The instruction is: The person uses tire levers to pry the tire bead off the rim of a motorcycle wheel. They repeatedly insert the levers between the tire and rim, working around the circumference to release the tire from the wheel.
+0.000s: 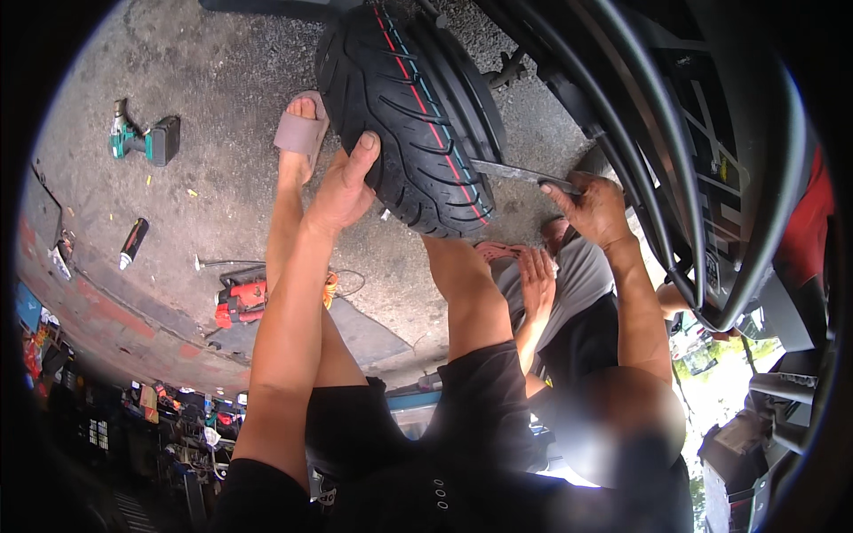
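A black motorcycle tyre (404, 133) stands upright in front of me, with red and teal lines along its tread. My left hand (345, 188) grips its left side, thumb on the tread and the other fingers mostly hidden. In my right hand (597, 210) is a flat metal tyre lever (520, 172), thumb pressed along it. The lever's far tip reaches the tyre's right edge, where a black rim-like ring (466, 84) shows; the exact contact is hidden. Just below, a co-worker's hand (538, 280) hangs near the crouching person's grey trousers (569, 306).
A green and black cordless impact wrench (147, 135) lies on the concrete at the left, above a black spray can (133, 243). A red tool (242, 298) with a hose rests beside my left forearm. Black motorcycle frame tubes (653, 133) crowd the right side.
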Demonstrator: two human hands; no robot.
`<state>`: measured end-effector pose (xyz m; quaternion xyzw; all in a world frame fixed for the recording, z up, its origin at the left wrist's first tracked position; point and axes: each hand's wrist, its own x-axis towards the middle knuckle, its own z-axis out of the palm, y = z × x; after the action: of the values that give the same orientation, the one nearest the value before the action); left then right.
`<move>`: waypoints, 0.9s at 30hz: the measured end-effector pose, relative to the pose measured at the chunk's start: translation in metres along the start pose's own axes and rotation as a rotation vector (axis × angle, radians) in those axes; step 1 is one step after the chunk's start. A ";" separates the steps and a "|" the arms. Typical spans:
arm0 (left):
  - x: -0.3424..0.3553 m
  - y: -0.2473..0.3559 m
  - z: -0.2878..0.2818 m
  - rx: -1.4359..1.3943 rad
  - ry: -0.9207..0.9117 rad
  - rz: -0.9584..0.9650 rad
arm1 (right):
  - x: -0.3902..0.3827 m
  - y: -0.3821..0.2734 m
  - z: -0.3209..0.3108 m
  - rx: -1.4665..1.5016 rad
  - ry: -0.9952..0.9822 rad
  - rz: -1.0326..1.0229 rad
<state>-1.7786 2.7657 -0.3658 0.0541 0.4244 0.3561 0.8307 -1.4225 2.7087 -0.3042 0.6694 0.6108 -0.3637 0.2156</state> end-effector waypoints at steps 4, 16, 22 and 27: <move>0.001 0.000 -0.003 -0.021 -0.019 -0.046 | -0.017 -0.004 -0.008 -0.031 0.039 0.048; -0.002 -0.033 -0.015 -0.231 0.072 -0.132 | -0.068 -0.059 -0.066 -0.264 -0.060 -0.014; -0.005 -0.043 -0.016 -0.294 0.053 -0.216 | -0.073 -0.113 -0.121 -0.369 -0.105 -0.125; -0.002 -0.046 -0.002 -0.266 -0.012 -0.257 | -0.051 -0.116 -0.141 -0.498 -0.375 -0.231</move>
<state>-1.7553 2.7298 -0.3838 -0.1086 0.3720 0.2998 0.8717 -1.5036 2.7970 -0.1572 0.4436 0.7026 -0.3421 0.4387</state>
